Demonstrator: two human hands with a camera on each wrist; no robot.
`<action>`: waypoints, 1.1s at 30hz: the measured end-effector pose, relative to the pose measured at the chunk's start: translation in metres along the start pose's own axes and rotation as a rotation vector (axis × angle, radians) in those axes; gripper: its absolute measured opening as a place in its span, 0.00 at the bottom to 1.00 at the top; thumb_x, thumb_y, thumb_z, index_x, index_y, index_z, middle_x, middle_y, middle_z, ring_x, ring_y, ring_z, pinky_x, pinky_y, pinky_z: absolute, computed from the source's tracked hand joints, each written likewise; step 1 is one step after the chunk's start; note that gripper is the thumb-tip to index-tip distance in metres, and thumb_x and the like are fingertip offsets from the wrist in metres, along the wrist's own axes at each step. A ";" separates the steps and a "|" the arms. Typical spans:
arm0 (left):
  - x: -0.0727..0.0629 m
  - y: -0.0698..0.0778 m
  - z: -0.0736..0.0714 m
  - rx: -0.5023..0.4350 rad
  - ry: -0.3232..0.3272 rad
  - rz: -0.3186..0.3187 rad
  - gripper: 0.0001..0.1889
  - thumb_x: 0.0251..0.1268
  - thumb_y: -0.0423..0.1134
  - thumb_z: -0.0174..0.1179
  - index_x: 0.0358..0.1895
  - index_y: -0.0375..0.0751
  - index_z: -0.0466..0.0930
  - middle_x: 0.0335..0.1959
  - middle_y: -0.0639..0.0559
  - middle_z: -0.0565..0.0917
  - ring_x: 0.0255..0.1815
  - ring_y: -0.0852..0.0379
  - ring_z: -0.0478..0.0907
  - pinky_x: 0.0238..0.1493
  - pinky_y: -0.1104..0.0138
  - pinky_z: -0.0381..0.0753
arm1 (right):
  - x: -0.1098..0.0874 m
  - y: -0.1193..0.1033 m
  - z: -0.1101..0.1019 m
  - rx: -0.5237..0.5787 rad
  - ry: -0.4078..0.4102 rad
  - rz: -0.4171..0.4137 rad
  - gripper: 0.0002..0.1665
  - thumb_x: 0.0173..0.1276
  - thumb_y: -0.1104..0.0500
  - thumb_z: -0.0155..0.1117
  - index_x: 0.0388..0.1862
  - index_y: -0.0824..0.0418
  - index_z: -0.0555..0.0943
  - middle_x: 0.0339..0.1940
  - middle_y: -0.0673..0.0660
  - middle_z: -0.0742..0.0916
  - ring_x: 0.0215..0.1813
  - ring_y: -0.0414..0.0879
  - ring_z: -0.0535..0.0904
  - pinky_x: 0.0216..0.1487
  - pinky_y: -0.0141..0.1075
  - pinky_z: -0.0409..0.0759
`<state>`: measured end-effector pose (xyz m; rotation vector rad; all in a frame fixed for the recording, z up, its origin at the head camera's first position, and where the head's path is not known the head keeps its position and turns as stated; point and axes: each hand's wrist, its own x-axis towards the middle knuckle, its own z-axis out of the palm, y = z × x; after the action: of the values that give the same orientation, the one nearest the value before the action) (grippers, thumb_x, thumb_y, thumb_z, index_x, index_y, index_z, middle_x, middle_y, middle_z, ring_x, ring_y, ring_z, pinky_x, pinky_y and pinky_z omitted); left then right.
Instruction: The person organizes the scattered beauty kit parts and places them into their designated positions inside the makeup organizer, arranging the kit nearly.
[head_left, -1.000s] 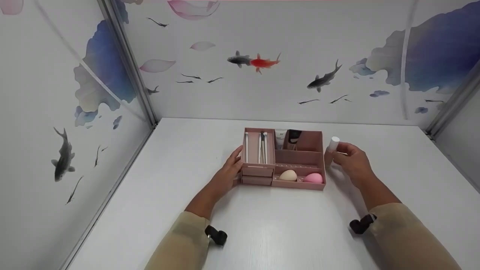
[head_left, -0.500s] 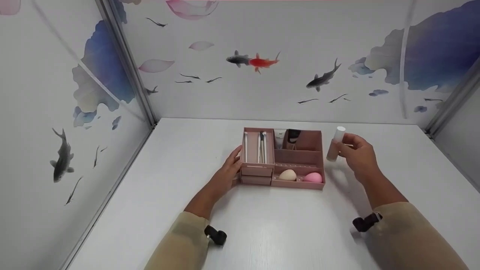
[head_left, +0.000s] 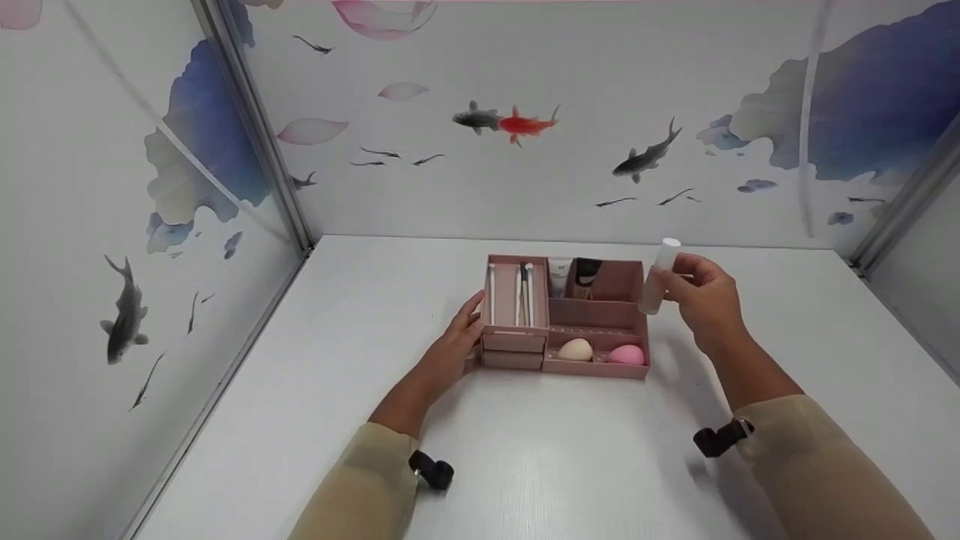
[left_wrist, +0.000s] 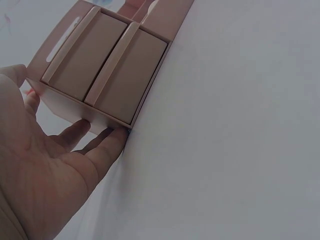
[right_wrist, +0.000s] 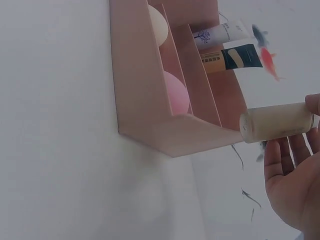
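In the head view, a pink makeup organizer (head_left: 596,307) stands on the white table. My left hand (head_left: 450,351) rests against its left side; in the left wrist view the fingers (left_wrist: 107,147) touch the side wall beside two drawers (left_wrist: 132,72). My right hand (head_left: 705,300) pinches a small cylindrical bottle (head_left: 660,277) with a white cap between thumb and fingers. Tilted slightly, the bottle is held above the organizer's right edge. Its beige, translucent body (right_wrist: 277,122) shows in the right wrist view near the back right compartment, with the cap end hidden by the hand.
White-handled brushes (head_left: 525,294) lie in the top left tray. A white tube (head_left: 559,277) and a black-capped tube (head_left: 587,276) stand in the back compartment. A cream makeup sponge (head_left: 576,350) and a pink one (head_left: 625,355) sit in front. A printed wall (head_left: 480,195) rises behind the table.
My right hand lifted the bottle from beside the organizer, first up and slightly right, then left to the organizer's right edge. The left hand and the organizer have stayed put.
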<state>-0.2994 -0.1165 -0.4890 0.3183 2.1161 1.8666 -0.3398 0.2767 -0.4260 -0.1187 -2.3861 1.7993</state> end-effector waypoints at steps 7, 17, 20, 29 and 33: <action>0.002 -0.002 -0.001 0.003 -0.006 0.014 0.28 0.88 0.63 0.39 0.83 0.89 0.46 0.90 0.49 0.50 0.88 0.36 0.55 0.83 0.36 0.61 | 0.010 -0.005 0.016 0.041 -0.018 -0.058 0.30 0.76 0.40 0.69 0.68 0.56 0.79 0.59 0.47 0.83 0.62 0.43 0.81 0.60 0.29 0.84; 0.000 -0.001 -0.001 -0.004 -0.007 0.004 0.27 0.88 0.63 0.40 0.82 0.91 0.46 0.90 0.50 0.50 0.88 0.36 0.55 0.83 0.36 0.61 | 0.022 -0.008 0.035 0.069 -0.043 -0.060 0.34 0.76 0.43 0.71 0.75 0.53 0.76 0.66 0.48 0.81 0.66 0.43 0.78 0.67 0.35 0.80; 0.000 0.001 -0.001 -0.005 -0.005 0.002 0.27 0.88 0.63 0.39 0.82 0.90 0.46 0.90 0.51 0.49 0.88 0.36 0.55 0.83 0.37 0.61 | 0.025 -0.009 0.039 0.060 -0.049 -0.061 0.36 0.76 0.45 0.71 0.78 0.52 0.74 0.65 0.48 0.81 0.66 0.42 0.78 0.64 0.32 0.81; 0.002 0.000 0.000 0.012 0.007 -0.002 0.27 0.88 0.63 0.39 0.82 0.90 0.47 0.90 0.52 0.51 0.88 0.38 0.58 0.83 0.37 0.62 | 0.027 -0.009 0.042 0.007 -0.040 -0.080 0.35 0.77 0.50 0.71 0.79 0.51 0.73 0.59 0.49 0.82 0.59 0.40 0.81 0.54 0.26 0.82; 0.002 -0.001 -0.001 -0.006 0.003 -0.004 0.27 0.88 0.63 0.40 0.82 0.90 0.47 0.90 0.51 0.50 0.88 0.36 0.58 0.83 0.37 0.62 | 0.028 -0.011 0.040 -0.028 -0.025 -0.062 0.34 0.76 0.47 0.72 0.76 0.53 0.75 0.61 0.51 0.83 0.60 0.41 0.82 0.56 0.28 0.82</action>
<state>-0.3019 -0.1167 -0.4898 0.3103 2.1113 1.8715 -0.3735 0.2398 -0.4245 -0.0248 -2.4051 1.7502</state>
